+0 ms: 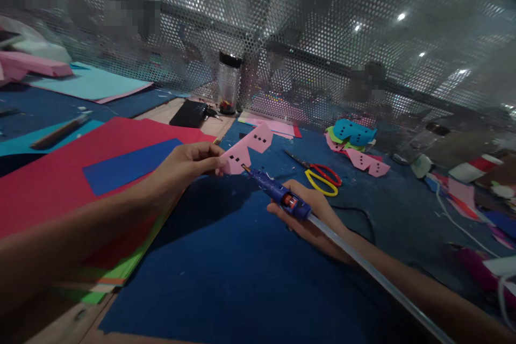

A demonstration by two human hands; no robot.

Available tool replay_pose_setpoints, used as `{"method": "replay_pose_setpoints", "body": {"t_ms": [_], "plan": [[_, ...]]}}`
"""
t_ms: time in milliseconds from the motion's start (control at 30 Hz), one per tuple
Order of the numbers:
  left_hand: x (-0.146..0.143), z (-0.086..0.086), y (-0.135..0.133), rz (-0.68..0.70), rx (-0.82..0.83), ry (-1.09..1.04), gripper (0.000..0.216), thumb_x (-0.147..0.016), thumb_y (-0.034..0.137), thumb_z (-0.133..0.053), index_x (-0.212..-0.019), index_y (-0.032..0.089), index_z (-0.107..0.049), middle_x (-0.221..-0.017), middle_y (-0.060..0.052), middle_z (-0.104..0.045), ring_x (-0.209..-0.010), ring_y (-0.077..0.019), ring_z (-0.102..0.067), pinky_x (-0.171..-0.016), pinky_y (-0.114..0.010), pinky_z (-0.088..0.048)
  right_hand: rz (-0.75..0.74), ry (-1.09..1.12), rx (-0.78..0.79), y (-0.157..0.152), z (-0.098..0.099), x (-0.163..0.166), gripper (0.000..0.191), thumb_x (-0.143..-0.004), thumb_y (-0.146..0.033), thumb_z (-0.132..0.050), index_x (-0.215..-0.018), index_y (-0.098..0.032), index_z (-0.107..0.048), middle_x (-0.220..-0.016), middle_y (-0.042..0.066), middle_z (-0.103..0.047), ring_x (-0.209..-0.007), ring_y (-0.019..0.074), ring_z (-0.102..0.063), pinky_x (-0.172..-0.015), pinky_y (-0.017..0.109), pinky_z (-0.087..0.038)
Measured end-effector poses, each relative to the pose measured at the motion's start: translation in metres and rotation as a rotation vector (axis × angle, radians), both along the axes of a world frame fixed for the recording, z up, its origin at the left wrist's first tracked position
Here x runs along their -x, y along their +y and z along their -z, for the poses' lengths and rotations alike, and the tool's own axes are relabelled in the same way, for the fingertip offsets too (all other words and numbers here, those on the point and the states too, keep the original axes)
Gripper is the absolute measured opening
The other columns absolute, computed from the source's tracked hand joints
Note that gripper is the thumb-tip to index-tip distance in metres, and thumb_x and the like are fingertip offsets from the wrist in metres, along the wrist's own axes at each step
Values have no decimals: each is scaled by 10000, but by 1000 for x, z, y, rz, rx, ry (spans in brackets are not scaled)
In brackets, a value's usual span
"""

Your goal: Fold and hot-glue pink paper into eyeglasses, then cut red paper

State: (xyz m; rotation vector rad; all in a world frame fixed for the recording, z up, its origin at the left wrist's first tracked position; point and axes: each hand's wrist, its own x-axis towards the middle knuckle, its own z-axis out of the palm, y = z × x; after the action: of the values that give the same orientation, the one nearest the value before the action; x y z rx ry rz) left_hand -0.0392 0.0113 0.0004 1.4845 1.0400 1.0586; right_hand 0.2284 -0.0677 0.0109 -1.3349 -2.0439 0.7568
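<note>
My left hand [189, 164] pinches one end of a pink folded paper piece [250, 148] with small square holes, held above the blue sheet [226, 269]. In my right hand [312, 215] I grip a blue glue gun [278, 193] with a long clear glue stick [363, 263] trailing back along my forearm. The gun's tip touches the lower edge of the pink piece near my left fingertips.
Red-and-yellow scissors [322, 177] lie right of the gun. Cut pink and cyan paper shapes [355, 142] sit beyond them. A stack of red, blue and green sheets [80, 183] lies to the left. A clear jar [228, 83] and black wallet [188, 113] stand by the perforated metal screen.
</note>
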Motion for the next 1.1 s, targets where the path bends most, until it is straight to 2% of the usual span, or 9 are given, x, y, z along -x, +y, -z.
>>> {"method": "replay_pose_setpoints", "body": {"t_ms": [133,300,367,500,633,900,1100], "plan": [[-1,0,-2,23,-20,28,191,-806,380,-776,-774,196,-737,-759,-17,-713,-740,-151,-613,-716,-263,-471,-14,-28,-126,7,7,-1,213,-866,-348,-713,-934,-203,-571,-702,-35,-626,-574,106,-551,-550,208,-394],[1,4,1,21,-30,54,210,-796,397,-776,-783,190,-741,-754,-24,-712,-724,-156,-620,-697,-275,-472,8,-62,-143,12,14,-5,189,-867,-324,-719,-929,-198,-593,-699,-35,-640,-565,108,-555,-561,210,-389],[1,4,2,28,-33,67,211,-790,400,-778,-781,192,-744,-753,-26,-710,-720,-158,-620,-693,-279,-475,3,-59,-146,12,18,-7,176,-846,-264,-732,-942,-204,-599,-705,-42,-649,-570,108,-564,-563,206,-388],[-1,4,2,36,-43,84,210,-795,410,-770,-789,201,-751,-766,-28,-717,-728,-160,-617,-695,-284,-480,-26,-81,-158,12,24,-10,259,-795,-108,-712,-1003,-226,-613,-753,-55,-672,-628,114,-604,-598,200,-398],[-1,4,1,38,-34,82,205,-798,402,-771,-810,198,-753,-788,-29,-723,-734,-155,-615,-704,-283,-478,-35,-95,-152,12,25,-12,328,-754,-28,-663,-1009,-226,-605,-789,-51,-683,-684,124,-630,-626,204,-404],[-1,5,2,31,-14,68,215,-786,401,-783,-824,193,-742,-767,-30,-711,-708,-154,-608,-679,-283,-470,-12,-84,-109,11,22,-9,318,-748,-26,-655,-995,-219,-602,-770,-50,-673,-686,132,-636,-618,220,-399],[-1,3,1,29,-40,83,196,-801,393,-766,-776,200,-746,-762,-34,-718,-731,-168,-619,-705,-289,-485,-53,-64,-69,10,22,-10,265,-805,-89,-661,-1026,-221,-600,-826,-26,-708,-732,148,-664,-643,229,-433]]}}
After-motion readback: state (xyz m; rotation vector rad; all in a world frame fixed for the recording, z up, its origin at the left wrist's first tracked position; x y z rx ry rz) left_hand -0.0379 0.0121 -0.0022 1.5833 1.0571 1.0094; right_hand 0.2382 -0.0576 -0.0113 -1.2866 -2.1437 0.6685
